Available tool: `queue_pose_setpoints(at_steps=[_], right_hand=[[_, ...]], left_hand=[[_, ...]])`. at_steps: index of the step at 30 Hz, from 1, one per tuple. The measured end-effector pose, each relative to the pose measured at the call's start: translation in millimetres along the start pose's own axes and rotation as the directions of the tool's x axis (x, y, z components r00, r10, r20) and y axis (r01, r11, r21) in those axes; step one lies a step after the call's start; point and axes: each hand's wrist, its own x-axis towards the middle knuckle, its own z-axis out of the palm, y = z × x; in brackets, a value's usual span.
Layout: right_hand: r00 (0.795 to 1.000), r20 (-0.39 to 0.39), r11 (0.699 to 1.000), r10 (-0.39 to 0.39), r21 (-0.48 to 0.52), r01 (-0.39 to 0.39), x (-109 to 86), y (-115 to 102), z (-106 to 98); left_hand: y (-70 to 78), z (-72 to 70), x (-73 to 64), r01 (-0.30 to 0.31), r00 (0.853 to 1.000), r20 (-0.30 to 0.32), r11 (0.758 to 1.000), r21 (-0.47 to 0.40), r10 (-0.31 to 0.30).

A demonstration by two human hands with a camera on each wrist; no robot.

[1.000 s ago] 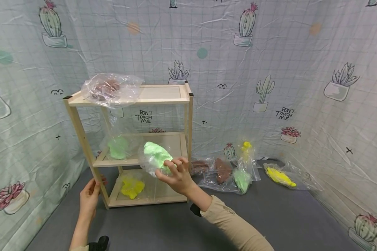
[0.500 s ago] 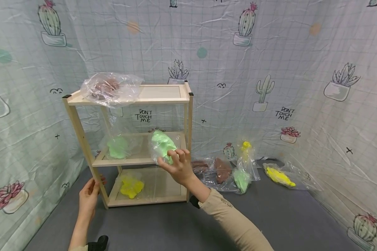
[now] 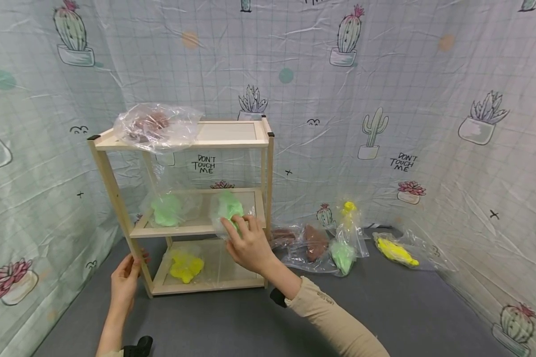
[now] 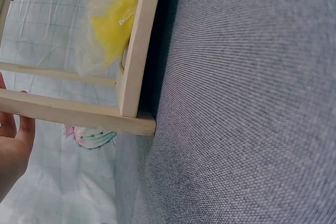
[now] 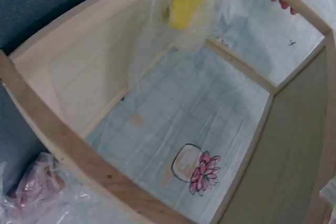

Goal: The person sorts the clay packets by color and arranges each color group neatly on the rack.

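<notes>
My left hand grips the left front post of a small three-tier wooden shelf rack; in the left wrist view its fingers bend around that post. With bent fingers, my right hand holds a light green lump in a clear plastic bag at the right half of the middle shelf. Left of it on that shelf sits another bagged green lump. The bottom shelf bears a bagged yellow piece, and a bagged brown piece lies on top. The right wrist view shows neither my right hand nor its bag clearly.
On the grey tabletop, right of the rack, lie bagged brown pieces, a bagged green piece and a bagged yellow figure. Farther right is another bagged yellow piece. A cactus-print curtain encloses the back and sides.
My right hand has moved the bagged green lump slightly right and up, then lowered it onto the right part of the middle shelf. My left hand keeps its grip on the post.
</notes>
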Motion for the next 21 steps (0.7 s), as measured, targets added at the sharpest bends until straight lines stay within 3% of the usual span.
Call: queue_pose_setpoints(at_steps=[9, 13, 21], right_hand=[[1.0, 0.011, 1.0, 0.01, 0.02, -0.01, -0.7, -12.7, -2.5], [0.999, 0.024, 0.997, 0.024, 0.068, -0.026, 3.1, -13.9, -3.2], [0.982, 0.188, 0.997, 0.025, 0.063, -0.038, 13.5, -12.8, -5.7]], left_hand=[[2.1, 1.1, -0.7, 0.018, 1.0, 0.002, 1.0, 0.007, -0.018], [2.1, 0.6, -0.4, -0.001, 1.0, 0.022, 0.999, -0.049, 0.002], [2.8, 1.1, -1.1, -0.002, 1.0, 0.022, 0.996, -0.091, 0.004]])
